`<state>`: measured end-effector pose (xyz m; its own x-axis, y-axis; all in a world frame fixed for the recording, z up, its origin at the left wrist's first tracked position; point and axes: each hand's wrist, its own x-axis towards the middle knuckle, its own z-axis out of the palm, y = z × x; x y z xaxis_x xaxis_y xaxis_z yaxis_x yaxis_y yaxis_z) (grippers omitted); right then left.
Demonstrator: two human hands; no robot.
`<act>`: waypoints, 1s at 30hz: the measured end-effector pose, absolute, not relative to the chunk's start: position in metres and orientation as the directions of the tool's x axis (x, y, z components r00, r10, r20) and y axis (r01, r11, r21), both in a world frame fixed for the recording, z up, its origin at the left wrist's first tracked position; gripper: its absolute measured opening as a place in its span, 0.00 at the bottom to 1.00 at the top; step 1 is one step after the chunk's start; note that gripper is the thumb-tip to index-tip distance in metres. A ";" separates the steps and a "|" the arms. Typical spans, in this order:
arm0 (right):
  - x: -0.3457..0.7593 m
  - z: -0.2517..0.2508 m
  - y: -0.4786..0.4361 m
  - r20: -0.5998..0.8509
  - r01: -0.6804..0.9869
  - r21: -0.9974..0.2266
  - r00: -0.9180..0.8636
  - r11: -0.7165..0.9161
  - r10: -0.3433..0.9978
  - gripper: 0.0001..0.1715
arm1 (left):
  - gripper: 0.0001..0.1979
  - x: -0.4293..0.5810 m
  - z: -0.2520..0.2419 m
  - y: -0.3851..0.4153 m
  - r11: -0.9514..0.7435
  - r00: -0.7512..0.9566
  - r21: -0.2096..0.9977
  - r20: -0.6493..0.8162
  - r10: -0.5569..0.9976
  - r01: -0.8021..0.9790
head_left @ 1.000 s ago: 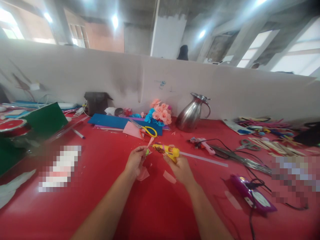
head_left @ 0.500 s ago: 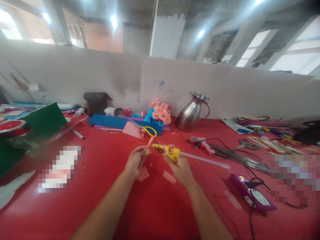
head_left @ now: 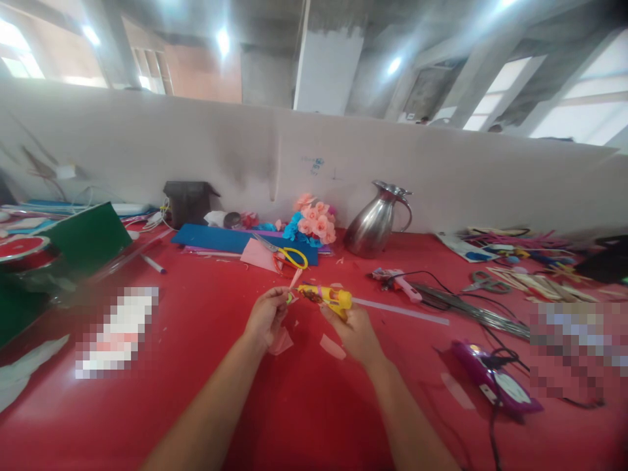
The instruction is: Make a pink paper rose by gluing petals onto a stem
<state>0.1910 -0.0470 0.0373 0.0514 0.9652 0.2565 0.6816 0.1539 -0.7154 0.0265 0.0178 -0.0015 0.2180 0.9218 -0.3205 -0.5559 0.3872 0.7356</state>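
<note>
Taking the gap between the two hands as the middle of the dial, with twelve toward the wall, a green board (head_left: 88,239) stands at ten o'clock, and a marker pen (head_left: 154,263) lies just past nine. A blue board (head_left: 216,241) stretches across eleven.

The left hand (head_left: 269,314) has its thumb and fingers together, pinching a narrow pink paper strip (head_left: 295,279) whose free end points to twelve. Something small and green (head_left: 289,298) shows at the same fingertips, too little of it to name. Hold that pinch low and steady, I would say, with skin clear of the hot end. Scissors (head_left: 294,257) lie at twelve, paper flowers (head_left: 316,222) just beyond.

The yellow glue gun (head_left: 326,296) points to nine, its nozzle near the left fingertips; whether it touches the strip I cannot tell. A small bead, laid close to the join, should avoid drips and soaked paper. The right hand (head_left: 356,330) is wrapped around the handle; gentle, even pressure seems best, the wrist kept still.

A steel jug (head_left: 375,226) stands between one and two, a pink glue gun (head_left: 407,288) lies near three, and a purple power strip (head_left: 498,386) with a black cord sits near four; mind the slack there.
</note>
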 end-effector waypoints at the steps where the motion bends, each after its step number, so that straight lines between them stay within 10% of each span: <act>1: 0.191 0.037 -0.047 0.258 0.678 -0.717 0.046 0.159 0.965 0.21 | 0.10 0.026 -0.002 0.018 0.388 0.217 0.737 -0.322 0.921 -0.553; 30: 0.195 0.032 -0.047 0.290 0.709 -0.691 0.087 0.145 0.953 0.24 | 0.09 0.027 0.000 0.017 0.379 0.245 0.737 -0.290 0.925 -0.560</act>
